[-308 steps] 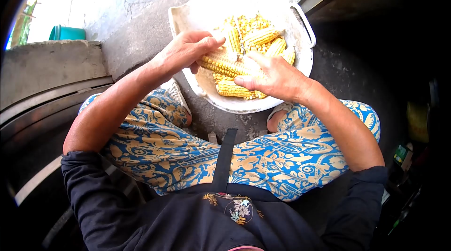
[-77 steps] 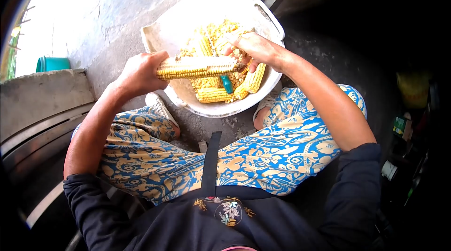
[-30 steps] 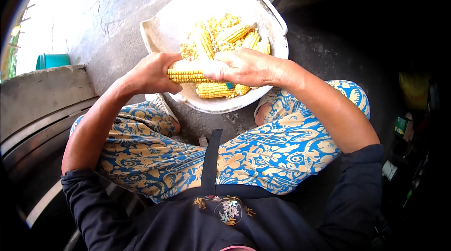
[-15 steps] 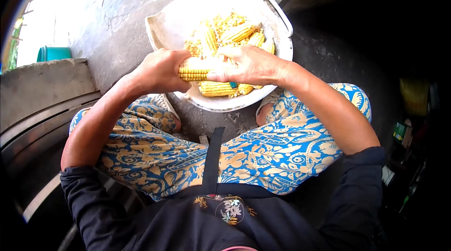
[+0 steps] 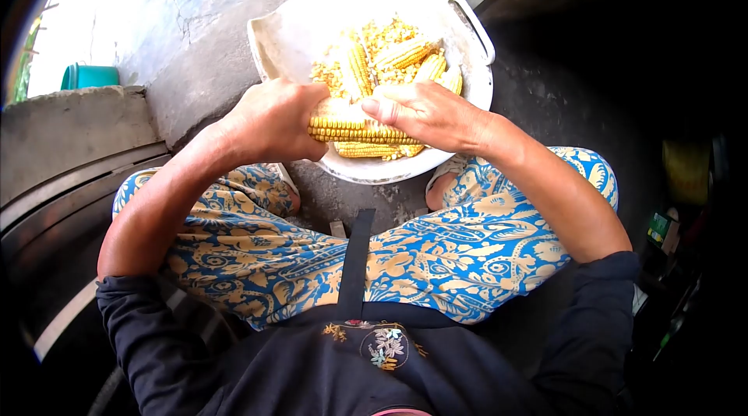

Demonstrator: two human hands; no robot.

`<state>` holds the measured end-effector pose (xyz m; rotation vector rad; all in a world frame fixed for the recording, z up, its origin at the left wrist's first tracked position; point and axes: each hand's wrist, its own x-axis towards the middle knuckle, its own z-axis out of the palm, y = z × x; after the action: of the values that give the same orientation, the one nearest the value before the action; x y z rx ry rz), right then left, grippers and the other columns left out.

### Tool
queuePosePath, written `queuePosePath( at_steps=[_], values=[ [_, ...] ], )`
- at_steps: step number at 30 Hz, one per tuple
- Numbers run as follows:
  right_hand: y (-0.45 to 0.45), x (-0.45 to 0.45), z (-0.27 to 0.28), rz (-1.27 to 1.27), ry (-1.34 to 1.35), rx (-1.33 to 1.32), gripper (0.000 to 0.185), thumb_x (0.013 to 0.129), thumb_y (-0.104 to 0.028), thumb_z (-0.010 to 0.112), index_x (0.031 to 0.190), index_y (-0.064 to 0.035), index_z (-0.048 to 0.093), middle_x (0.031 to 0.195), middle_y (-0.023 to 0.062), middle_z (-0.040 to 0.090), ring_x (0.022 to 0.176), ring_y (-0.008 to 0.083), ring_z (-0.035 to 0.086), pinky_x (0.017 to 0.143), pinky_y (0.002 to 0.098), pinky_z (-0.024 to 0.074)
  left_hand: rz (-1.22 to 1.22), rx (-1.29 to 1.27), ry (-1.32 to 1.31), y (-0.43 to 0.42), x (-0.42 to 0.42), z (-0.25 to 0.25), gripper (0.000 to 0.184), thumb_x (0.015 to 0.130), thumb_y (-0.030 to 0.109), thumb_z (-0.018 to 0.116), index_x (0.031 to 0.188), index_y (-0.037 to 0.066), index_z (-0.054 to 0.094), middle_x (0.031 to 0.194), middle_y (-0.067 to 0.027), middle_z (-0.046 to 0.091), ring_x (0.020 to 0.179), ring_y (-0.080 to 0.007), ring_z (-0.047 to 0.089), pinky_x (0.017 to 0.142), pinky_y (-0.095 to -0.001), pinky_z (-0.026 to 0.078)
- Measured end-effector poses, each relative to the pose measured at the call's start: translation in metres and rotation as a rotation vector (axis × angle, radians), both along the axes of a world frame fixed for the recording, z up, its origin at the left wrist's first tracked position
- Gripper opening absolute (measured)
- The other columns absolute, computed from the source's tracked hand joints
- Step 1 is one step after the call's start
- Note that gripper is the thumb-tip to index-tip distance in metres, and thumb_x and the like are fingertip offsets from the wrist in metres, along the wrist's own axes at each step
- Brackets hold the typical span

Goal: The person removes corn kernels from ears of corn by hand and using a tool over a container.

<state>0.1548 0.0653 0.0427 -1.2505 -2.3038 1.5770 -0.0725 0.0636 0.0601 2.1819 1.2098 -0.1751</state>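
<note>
Corn cob [image 5: 362, 132]: spans between hands, above basin [image 5: 282, 58]
Long axis: crosswise, left palm to right
Left hand [image 5: 280, 121]: clamped round one end
Right hand [image 5: 446, 117]: clamped on other
Nearer: neither, both touching

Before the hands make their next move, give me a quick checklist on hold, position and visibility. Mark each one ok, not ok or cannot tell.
1. Left grip secure on the held cob: ok, wrapped around its left end.
2. Right grip secure: ok, it covers the cob's right end.
3. Held cob over the white basin: ok, above its near part.
4. Held cob stripped bare: not ok, yellow kernel rows line the side facing the person.
5. Held cob's underside: cannot tell, hidden.
6. Basin's far side: cannot tell, washed out by glare.
</note>
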Motion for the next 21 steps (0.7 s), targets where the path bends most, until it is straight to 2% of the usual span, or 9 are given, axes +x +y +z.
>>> queuePosePath(
  at_steps=[2, 5, 9, 11, 13, 15, 18, 20, 21],
  values=[
    [0.000, -0.002, 0.004, 0.023, -0.032, 0.031, 0.057, 0.086, -0.055, 0.049, 0.095, 0.0009, 0.059, 0.082, 0.0179, 0.063, 0.078, 0.0266, 0.062, 0.071, 0.0361, 0.0472, 0.014, -0.008, 0.028, 0.001, 0.001, 0.002, 0.038, 0.059, 0.022, 0.074, 0.090, 0.004, 0.059, 0.076, -0.0179, 0.064, 0.076, -0.0340, 0.064, 0.069, -0.0401, 0.051],
    [-0.004, -0.006, 0.000, 0.013, -0.038, 0.185, 0.059, 0.081, -0.056, 0.056, 0.097, 0.0005, 0.060, 0.078, 0.0175, 0.063, 0.075, 0.0261, 0.062, 0.068, 0.0364, 0.0472, 0.008, 0.009, 0.033, -0.001, 0.007, 0.006, 0.039, 0.059, 0.022, 0.074, 0.090, 0.004, 0.059, 0.076, -0.0179, 0.064, 0.076, -0.0342, 0.064, 0.069, -0.0406, 0.051],
    [-0.005, -0.011, 0.012, -0.001, -0.051, 0.048, 0.056, 0.083, -0.052, 0.057, 0.099, 0.0013, 0.060, 0.076, 0.0160, 0.064, 0.072, 0.0249, 0.062, 0.067, 0.0350, 0.0470, 0.015, -0.022, 0.029, 0.002, 0.004, 0.006, 0.038, 0.060, 0.023, 0.073, 0.090, 0.004, 0.059, 0.076, -0.0178, 0.064, 0.076, -0.0343, 0.064, 0.070, -0.0409, 0.051],
    [-0.005, -0.009, 0.008, -0.016, -0.053, 0.125, 0.053, 0.086, -0.050, 0.052, 0.098, 0.0013, 0.060, 0.074, 0.0150, 0.063, 0.070, 0.0224, 0.060, 0.066, 0.0337, 0.0464, 0.014, -0.022, 0.029, 0.003, 0.005, 0.008, 0.038, 0.060, 0.023, 0.073, 0.091, 0.004, 0.059, 0.077, -0.0178, 0.064, 0.077, -0.0339, 0.064, 0.071, -0.0406, 0.051],
    [-0.005, -0.007, -0.001, -0.063, 0.026, 0.011, 0.049, 0.090, -0.047, 0.047, 0.092, 0.0009, 0.060, 0.072, 0.0138, 0.061, 0.069, 0.0210, 0.058, 0.066, 0.0330, 0.0457, 0.010, -0.022, 0.053, 0.001, 0.009, 0.009, 0.039, 0.061, 0.023, 0.073, 0.092, 0.004, 0.059, 0.078, -0.0176, 0.064, 0.077, -0.0337, 0.064, 0.071, -0.0405, 0.051],
    [-0.004, -0.006, -0.003, -0.062, 0.066, 0.088, 0.049, 0.091, -0.049, 0.041, 0.098, -0.0060, 0.063, 0.074, 0.0195, 0.063, 0.074, 0.0358, 0.062, 0.069, 0.0420, 0.0462, 0.009, -0.020, 0.073, 0.000, 0.007, 0.008, 0.040, 0.061, 0.023, 0.073, 0.094, 0.004, 0.059, 0.079, -0.0174, 0.065, 0.078, -0.0335, 0.064, 0.071, -0.0404, 0.051],
    [-0.003, -0.006, 0.001, -0.033, 0.023, 0.094, 0.048, 0.093, -0.047, 0.038, 0.100, -0.0056, 0.061, 0.082, 0.0203, 0.063, 0.079, 0.0356, 0.061, 0.072, 0.0419, 0.0457, -0.022, -0.033, -0.037, 0.004, 0.001, 0.003, 0.047, 0.063, 0.028, 0.076, 0.098, 0.003, 0.059, 0.080, -0.0178, 0.065, 0.078, -0.0332, 0.064, 0.071, -0.0397, 0.051],
    [-0.001, -0.005, 0.003, -0.028, 0.019, 0.082, 0.049, 0.093, -0.048, 0.037, 0.100, -0.0052, 0.061, 0.086, 0.0211, 0.063, 0.083, 0.0358, 0.061, 0.074, 0.0417, 0.0453, -0.047, -0.023, -0.219, 0.007, -0.003, 0.001, 0.052, 0.068, 0.045, 0.073, 0.087, -0.001, 0.059, 0.074, -0.0206, 0.063, 0.074, -0.0342, 0.064, 0.068, -0.0406, 0.050],
    [-0.001, -0.005, 0.001, -0.052, 0.040, 0.099, 0.051, 0.093, -0.048, 0.035, 0.100, -0.0041, 0.060, 0.090, 0.0218, 0.062, 0.086, 0.0362, 0.060, 0.076, 0.0414, 0.0444, -0.047, -0.017, -0.220, 0.008, -0.004, 0.002, 0.052, 0.068, 0.045, 0.073, 0.087, -0.001, 0.059, 0.074, -0.0206, 0.063, 0.074, -0.0342, 0.064, 0.068, -0.0406, 0.050]
  ],
)
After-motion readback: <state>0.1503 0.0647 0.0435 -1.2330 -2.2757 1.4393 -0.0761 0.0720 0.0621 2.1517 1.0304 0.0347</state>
